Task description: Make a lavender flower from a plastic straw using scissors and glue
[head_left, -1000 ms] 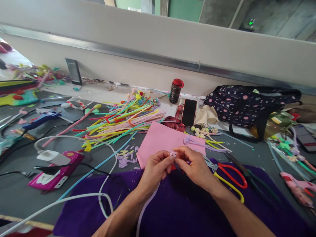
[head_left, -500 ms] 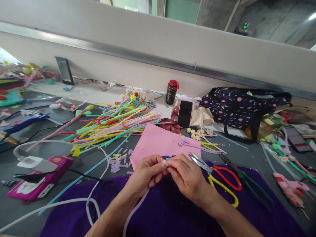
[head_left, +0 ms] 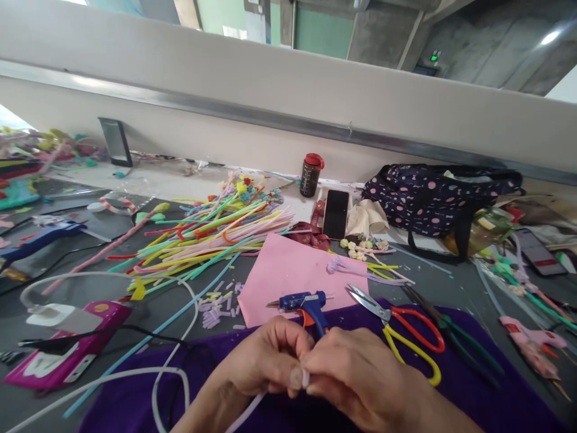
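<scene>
Fingertips of my left hand [head_left: 264, 364] and my right hand [head_left: 356, 373] meet over the purple cloth, both closed in a pinch. Between them shows the small pale lilac end of a pipe cleaner [head_left: 305, 377]; a pale strand trails down from under the left hand. Most of what they hold is hidden by the fingers. Just beyond lies a blue glue gun [head_left: 303, 302], its nozzle pointing left, partly on a pink sheet [head_left: 265, 273]. To the right are scissors [head_left: 383, 314] with red and yellow handles, blades apart, and green-handled pliers [head_left: 451, 328].
Short lilac and yellow cut pieces [head_left: 219, 310] lie left of the sheet, near a heap of coloured pipe cleaners [head_left: 211, 234]. A white cable [head_left: 198, 300] loops by a magenta power bank [head_left: 67, 349]. Behind stand a bottle [head_left: 311, 175], a phone [head_left: 336, 214] and a patterned bag [head_left: 433, 204].
Both hands have come down and closer to me, still pinched together. The glue gun, mostly covered before, now shows. The view has shifted slightly.
</scene>
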A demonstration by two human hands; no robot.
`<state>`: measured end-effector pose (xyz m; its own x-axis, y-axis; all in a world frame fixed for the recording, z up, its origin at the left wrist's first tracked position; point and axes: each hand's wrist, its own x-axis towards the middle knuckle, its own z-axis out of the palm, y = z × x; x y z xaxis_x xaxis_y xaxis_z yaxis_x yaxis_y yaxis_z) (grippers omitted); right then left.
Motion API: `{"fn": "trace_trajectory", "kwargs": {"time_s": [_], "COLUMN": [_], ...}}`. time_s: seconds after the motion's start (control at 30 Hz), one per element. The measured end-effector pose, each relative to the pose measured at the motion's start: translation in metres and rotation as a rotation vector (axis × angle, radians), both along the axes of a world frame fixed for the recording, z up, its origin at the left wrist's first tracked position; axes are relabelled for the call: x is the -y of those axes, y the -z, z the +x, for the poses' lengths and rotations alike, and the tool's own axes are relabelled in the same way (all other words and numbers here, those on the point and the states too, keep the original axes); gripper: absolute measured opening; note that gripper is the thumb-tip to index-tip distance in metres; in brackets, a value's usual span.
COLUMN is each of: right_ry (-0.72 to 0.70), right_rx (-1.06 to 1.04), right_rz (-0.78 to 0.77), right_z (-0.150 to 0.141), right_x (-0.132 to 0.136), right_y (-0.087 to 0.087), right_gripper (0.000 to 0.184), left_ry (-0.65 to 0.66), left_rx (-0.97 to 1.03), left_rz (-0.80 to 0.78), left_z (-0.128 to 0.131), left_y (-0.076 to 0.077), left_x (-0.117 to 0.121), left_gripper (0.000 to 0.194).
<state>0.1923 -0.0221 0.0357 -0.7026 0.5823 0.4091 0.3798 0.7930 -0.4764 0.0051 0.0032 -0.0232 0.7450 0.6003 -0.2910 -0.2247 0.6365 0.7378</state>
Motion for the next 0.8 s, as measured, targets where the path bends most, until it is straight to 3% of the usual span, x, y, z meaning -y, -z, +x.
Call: {"fn": "trace_trajectory", "kwargs": {"time_s": [0.2,0.4,0.47,0.63,0.8], "right_ry": [-0.088,-0.096,-0.066,0.102,0.154], "right_rx": [0.075,0.082,0.083,0.046,0.045], "right_rz": [-0.136,-0.193,-0.214,-0.251,-0.322], "right_z": [0.004,0.006,0.009,0.019,0.019], "right_x": [0.008,0.002,-0.004,-0.023,-0.029], "right_y": [-0.007,-0.008,-0.006,0.001,0.005], "right_gripper": [0.015,0.006,0.011,0.011,0.009], "left_ry": [0.149,0.146,0.09,-0.259,-0.317], "left_rx": [-0.05,0.026,0.03,-0.073,-0.175], "left_rz": [0.023,0.015,0.033,0.23,0.261], "left_z": [0.002,0.007,0.011,0.022,0.027], "left_y": [-0.007,0.003,0.004,-0.001,-0.003], "left_x": [0.01,0.01,0.008,0.007,0.006], "left_gripper": [0.038,0.037,0.034,0.023,0.022]}}
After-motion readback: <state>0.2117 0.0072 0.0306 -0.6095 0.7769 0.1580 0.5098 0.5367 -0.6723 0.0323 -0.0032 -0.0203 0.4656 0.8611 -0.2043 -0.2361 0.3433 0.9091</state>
